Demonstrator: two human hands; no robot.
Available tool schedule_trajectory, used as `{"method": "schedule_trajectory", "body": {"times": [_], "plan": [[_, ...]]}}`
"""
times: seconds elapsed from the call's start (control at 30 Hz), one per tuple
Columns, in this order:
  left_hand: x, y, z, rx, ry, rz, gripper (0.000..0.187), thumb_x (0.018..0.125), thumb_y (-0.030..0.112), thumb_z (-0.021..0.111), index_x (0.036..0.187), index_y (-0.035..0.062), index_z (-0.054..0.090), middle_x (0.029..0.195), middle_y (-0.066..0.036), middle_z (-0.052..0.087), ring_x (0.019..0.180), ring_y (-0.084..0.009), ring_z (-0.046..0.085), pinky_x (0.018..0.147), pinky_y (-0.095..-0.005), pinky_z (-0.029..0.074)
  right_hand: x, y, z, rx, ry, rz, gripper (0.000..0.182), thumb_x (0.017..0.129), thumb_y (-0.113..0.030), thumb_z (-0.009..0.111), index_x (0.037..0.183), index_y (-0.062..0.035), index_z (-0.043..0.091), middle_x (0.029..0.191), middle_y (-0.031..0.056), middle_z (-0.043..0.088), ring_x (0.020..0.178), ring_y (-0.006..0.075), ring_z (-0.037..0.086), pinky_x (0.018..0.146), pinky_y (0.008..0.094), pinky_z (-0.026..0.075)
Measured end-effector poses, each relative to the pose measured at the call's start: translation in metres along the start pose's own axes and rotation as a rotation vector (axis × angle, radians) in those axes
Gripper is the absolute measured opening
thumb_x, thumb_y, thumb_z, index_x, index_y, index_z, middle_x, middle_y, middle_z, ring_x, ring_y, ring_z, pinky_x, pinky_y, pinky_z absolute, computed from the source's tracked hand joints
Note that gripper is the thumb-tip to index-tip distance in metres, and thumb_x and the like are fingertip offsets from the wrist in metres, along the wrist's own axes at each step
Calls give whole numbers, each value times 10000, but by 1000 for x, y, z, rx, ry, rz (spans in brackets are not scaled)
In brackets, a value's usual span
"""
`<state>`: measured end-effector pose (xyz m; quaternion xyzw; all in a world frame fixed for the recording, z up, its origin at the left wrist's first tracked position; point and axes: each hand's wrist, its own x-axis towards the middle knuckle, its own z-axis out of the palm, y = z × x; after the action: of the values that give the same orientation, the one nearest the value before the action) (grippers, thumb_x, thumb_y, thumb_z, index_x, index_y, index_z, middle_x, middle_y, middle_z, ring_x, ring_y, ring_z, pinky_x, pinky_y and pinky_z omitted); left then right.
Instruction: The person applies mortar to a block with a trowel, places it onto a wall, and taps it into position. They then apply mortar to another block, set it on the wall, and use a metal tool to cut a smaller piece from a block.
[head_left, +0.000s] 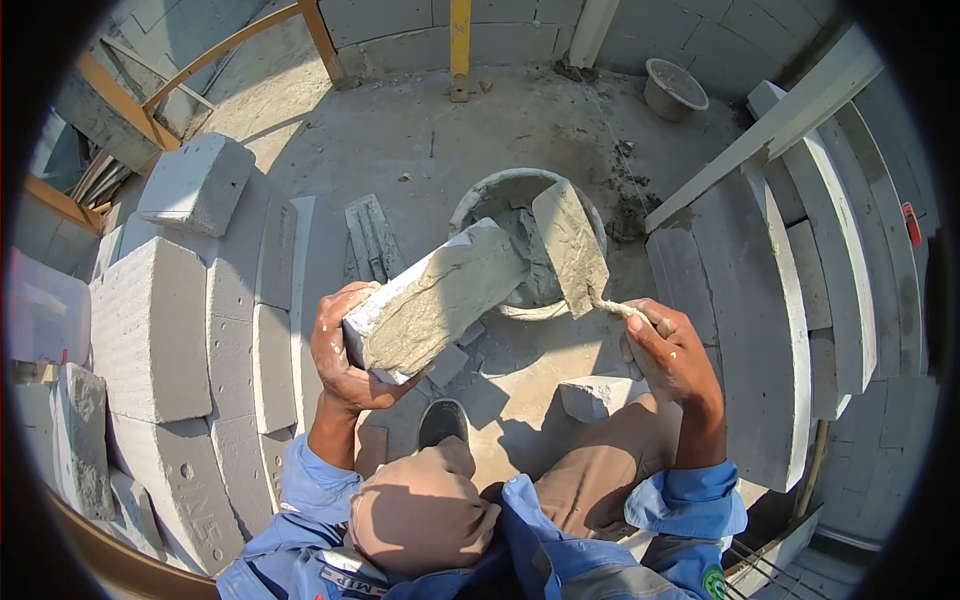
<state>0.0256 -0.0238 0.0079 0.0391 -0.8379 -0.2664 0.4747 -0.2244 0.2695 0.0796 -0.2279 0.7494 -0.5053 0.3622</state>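
The block (pixel 435 300) is streaky grey with whitish edges, the trowel (pixel 568 245) smeared grey — sleeves (pixel 318 482) blue, trousers (pixel 600 470) dusty brown, the post (pixel 460 38) bright yellow.

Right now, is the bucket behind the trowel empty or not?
Not empty: grey mortar shows inside the bucket, between the block and the trowel. How full, I can't tell.

Below the left hand (pixel 338 350), a strip (pixel 352 584) on the blue jacket (pixel 300 535) is showing what looks like "MIP"; farther left, a pale block (pixel 165 485) is bearing stamped letters (pixel 203 515), seemingly "NE". Below the right hand (pixel 678 358), a green badge (pixel 714 583) is carrying illegible print.
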Motion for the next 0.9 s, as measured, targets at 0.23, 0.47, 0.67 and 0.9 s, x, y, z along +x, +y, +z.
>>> {"method": "schedule_trajectory", "body": {"times": [0.23, 0.47, 0.67, 0.9], "plan": [[9, -1, 3, -67, -105, 114, 690, 682, 368, 841, 1214, 7, 590, 1059, -204, 703, 988, -387, 718, 828, -469, 559, 18, -22, -45, -94, -391, 160, 447, 1038, -440, 605, 1188, -36, 723, 813, -14, 649, 739, 99, 562, 686, 278, 465], [12, 3, 6, -33, -267, 183, 786, 687, 495, 873, 1262, 51, 573, 1167, -215, 689, 1060, -385, 692, 872, -472, 541, 64, -35, -39, -412, -363, 101, 510, 1022, -516, 597, 1089, -29, 734, 754, 23, 626, 680, 131, 589, 614, 306, 488], [9, -1, 6, -47, -288, 198, 742, 744, 505, 846, 1259, 46, 573, 1169, -213, 697, 1074, -369, 698, 882, -473, 522, 75, -42, -40, -399, -173, 317, 528, 1021, -540, 573, 1088, -39, 723, 708, 44, 552, 574, 133, 533, 517, 322, 438], [23, -6, 12, 24, -306, 212, 750, 884, 694, 642, 1217, 23, 602, 1113, -215, 713, 1034, -379, 716, 845, -469, 520, 15, -37, -52, -165, -419, 251, 514, 1024, -522, 583, 1043, -20, 691, 690, 37, 599, 518, 118, 544, 471, 268, 426]]}}
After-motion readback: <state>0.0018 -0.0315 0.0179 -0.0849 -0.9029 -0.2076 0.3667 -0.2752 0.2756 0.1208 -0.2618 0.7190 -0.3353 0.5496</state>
